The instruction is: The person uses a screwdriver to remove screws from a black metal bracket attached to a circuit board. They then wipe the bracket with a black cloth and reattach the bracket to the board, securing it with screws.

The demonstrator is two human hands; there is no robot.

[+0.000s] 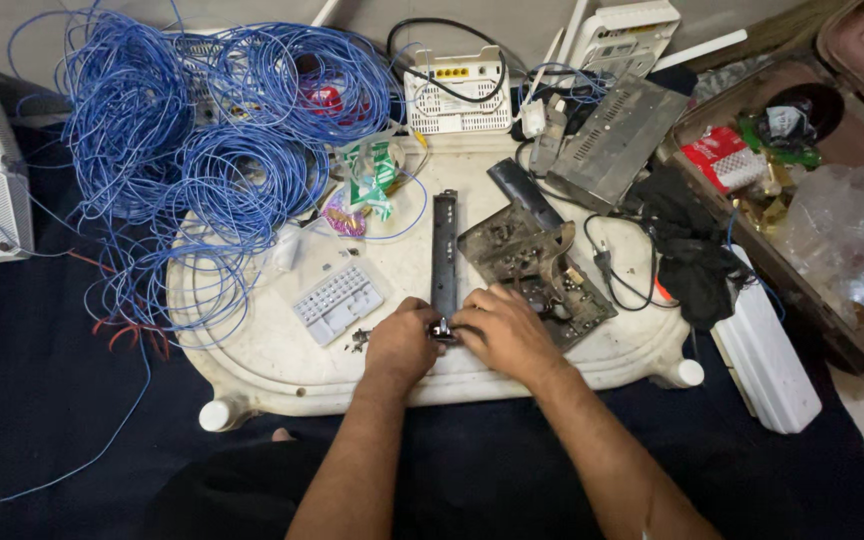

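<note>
My left hand [399, 346] and my right hand [505, 332] meet at the near end of a long narrow black bar [444, 248] lying on the white low table [282, 370]. Both hands pinch a small dark metal part at the bar's near tip; fingers hide that tip. Just right of my right hand lies a worn, rusty metal plate [527, 255] with holes and brackets. Left of my left hand sits a small clear compartment box [338, 301], with a few loose tiny screws [358, 341] beside it.
Tangled coils of blue wire [202, 130] cover the table's left and back. A white router [455, 92] and a grey metal casing [617, 140] sit behind. A black cloth [692, 255], a white block [767, 360] and an open case of clutter [802, 190] are at right.
</note>
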